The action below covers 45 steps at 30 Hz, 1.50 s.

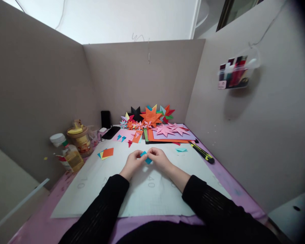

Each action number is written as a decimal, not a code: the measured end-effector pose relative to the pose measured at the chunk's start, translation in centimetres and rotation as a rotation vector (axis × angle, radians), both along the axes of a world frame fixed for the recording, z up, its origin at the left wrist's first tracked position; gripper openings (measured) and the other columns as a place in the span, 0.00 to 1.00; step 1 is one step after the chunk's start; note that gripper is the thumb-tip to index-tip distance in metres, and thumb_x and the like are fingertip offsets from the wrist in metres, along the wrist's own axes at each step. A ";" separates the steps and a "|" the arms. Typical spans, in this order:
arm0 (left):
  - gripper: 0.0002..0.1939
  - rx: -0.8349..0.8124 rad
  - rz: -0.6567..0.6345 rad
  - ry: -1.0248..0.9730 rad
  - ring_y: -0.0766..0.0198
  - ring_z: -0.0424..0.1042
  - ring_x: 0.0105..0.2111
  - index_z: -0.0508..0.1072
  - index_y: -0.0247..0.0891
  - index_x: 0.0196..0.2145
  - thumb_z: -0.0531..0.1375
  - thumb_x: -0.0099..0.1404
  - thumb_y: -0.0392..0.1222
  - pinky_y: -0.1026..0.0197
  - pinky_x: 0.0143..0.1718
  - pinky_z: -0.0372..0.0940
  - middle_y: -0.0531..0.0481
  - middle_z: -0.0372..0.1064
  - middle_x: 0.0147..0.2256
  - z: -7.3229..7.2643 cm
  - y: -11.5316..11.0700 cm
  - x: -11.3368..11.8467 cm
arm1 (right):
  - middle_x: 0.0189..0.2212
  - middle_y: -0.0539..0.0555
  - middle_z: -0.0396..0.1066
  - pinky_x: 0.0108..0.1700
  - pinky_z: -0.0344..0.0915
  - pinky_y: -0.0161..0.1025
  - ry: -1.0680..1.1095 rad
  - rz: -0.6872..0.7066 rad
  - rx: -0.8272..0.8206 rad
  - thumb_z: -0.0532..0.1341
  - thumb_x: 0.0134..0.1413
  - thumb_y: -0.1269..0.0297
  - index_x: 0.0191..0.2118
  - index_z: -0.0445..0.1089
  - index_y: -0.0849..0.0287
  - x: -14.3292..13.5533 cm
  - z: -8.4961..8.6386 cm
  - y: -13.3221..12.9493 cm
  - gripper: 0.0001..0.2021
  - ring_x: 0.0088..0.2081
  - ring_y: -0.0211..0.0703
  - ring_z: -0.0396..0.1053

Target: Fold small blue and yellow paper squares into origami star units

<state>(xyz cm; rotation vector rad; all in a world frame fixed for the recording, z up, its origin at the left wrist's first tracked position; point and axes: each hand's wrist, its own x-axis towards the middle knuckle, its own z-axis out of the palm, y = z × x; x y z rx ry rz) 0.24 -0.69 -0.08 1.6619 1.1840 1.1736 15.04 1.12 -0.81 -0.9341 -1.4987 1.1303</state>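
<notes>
The small blue paper point(147, 159) is held up between the two hands, above the middle of the white sheet point(96, 196). The left hand point(134, 162) pinches it at its left side, thumb and fingers drawn together on the edge. The right hand point(159, 158) grips it from the other side, fingertips closed on its upper right part (the fingertips of both hands nearly meet there). The paper's lower corner points down, free of the fingers, between the two hands.

To the left of the left hand, well apart from it, orange, yellow and blue paper squares point(107, 153) overlap on the sheet. To the right of the right hand lies a folded teal paper point(181, 149), with a yellow-and-black cutter point(202, 153) farther right. Folded paper stars point(151, 117) stand beyond both hands.
</notes>
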 end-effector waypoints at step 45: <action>0.15 -0.169 0.262 -0.420 0.69 0.64 0.24 0.70 0.34 0.25 0.63 0.48 0.49 0.67 0.25 0.60 0.54 0.65 0.23 0.6 1.5 -2.6 | 0.20 0.48 0.62 0.28 0.56 0.33 -0.146 -0.077 0.127 0.57 0.45 0.65 0.23 0.65 0.60 0.6 0.0 0.0 0.05 0.25 0.36 0.60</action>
